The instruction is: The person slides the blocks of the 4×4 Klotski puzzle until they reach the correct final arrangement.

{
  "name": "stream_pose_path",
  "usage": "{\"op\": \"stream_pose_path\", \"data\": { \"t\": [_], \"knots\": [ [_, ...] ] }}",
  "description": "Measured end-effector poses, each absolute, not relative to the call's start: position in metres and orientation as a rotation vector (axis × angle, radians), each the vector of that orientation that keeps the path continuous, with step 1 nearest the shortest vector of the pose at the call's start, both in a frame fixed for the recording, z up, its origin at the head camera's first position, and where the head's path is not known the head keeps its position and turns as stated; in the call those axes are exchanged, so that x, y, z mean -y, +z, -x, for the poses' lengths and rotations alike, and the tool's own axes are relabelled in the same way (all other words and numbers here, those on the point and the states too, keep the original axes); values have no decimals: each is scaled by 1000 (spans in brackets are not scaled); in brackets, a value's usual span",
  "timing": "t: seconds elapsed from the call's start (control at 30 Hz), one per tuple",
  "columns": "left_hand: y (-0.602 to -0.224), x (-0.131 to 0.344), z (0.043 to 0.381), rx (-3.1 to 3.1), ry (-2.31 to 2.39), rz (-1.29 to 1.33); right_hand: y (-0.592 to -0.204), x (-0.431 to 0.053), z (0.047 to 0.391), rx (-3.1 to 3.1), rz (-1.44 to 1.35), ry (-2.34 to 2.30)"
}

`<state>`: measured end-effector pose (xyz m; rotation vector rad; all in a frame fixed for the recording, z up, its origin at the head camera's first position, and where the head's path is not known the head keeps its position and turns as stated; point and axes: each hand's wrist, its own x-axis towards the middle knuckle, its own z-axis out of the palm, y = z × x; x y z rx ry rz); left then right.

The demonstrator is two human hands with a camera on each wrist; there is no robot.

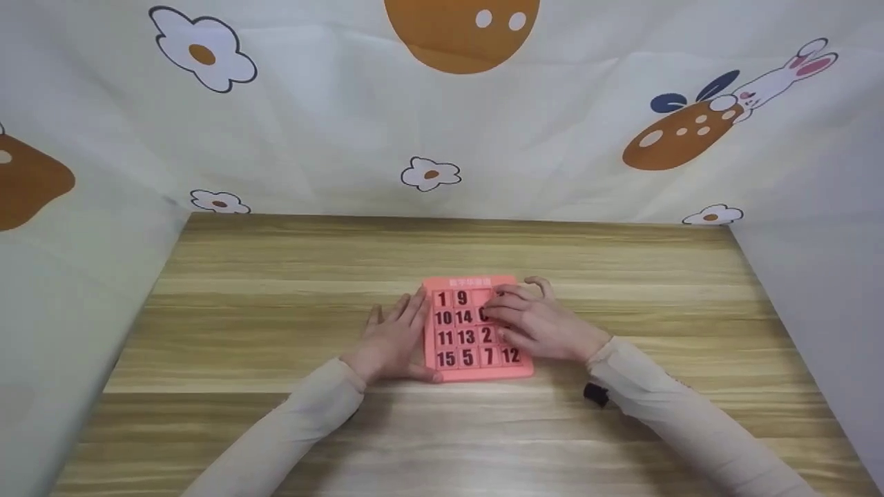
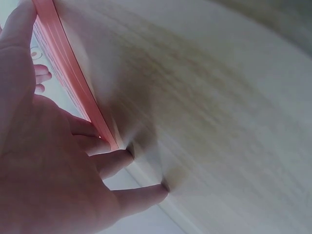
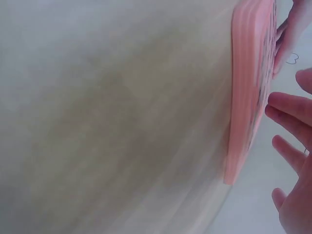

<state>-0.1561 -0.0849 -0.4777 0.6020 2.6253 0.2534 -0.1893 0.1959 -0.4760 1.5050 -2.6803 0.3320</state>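
Observation:
A pink number slide puzzle (image 1: 466, 374) lies flat on the wooden table, its tiles printed with black numbers. The bottom row reads 15, 5, 7, 12; at the top, a bare pink slot shows right of 9. My left hand (image 1: 392, 345) rests along the puzzle's left side, thumb at the near left corner. In the left wrist view its fingers are spread, two of their tips against the table. Over the right-hand columns is my right hand (image 1: 545, 323), fingertips right at the tiles and hiding several of them. The right wrist view shows its fingers apart, beside the puzzle's edge (image 3: 243, 97).
The wood-grain table (image 1: 276, 276) extends around the puzzle. Pale cloth (image 1: 331, 124) printed with flowers and a rabbit hangs behind it, with pale walls at both sides. Something small and black (image 1: 596, 394) sits by the right sleeve's cuff.

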Motion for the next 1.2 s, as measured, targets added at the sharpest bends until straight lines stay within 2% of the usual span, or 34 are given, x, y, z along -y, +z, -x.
{"op": "stream_pose_path", "data": {
  "t": [0.43, 0.7, 0.87, 1.07, 1.2],
  "knots": [
    [-477, 84, 155, -2628, 262, -605, -478, -184, 194, 2896, -1474, 281],
    [-477, 85, 156, -2620, 265, -601, -478, -197, 192, 2765, -1553, 399],
    [-475, 86, 157, -2620, 248, -597, -479, -203, 188, 2756, -1559, 288],
    [-476, 85, 158, -2615, 230, -594, -477, -197, 194, 2832, -1444, 120],
    [-477, 84, 157, -2611, 233, -601, -479, -199, 192, 2863, -1459, 149]
  ]
}}
